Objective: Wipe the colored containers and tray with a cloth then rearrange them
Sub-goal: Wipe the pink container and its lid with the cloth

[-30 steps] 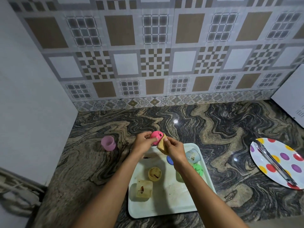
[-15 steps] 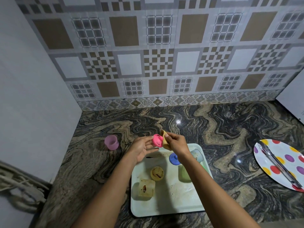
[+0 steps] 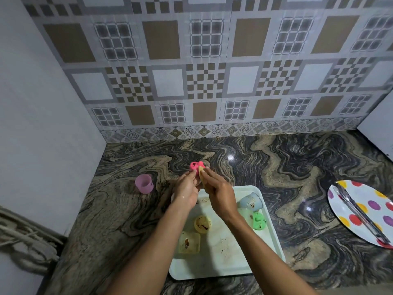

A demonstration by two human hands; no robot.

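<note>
My left hand [image 3: 186,188] holds a small pink container [image 3: 194,166] above the tray's far left corner. My right hand [image 3: 219,193] presses a yellowish cloth [image 3: 201,171] against it. The pale tray [image 3: 225,260] below carries a round yellow container [image 3: 202,224], a square yellow one [image 3: 189,242], a green one [image 3: 259,221] and a tipped pale blue cup [image 3: 251,202], all with brown stains. A lilac cup [image 3: 144,183] stands alone on the counter to the left of the tray.
A polka-dot plate [image 3: 365,211] with metal tongs [image 3: 359,213] lies at the right on the marbled counter [image 3: 297,167]. The tiled wall runs along the back, a plain wall on the left, a white panel [image 3: 380,124] at the far right.
Both hands lifted the pink container and cloth slightly away from the tray toward the back wall. The blue piece seen on the tray earlier is now hidden behind my right hand.
</note>
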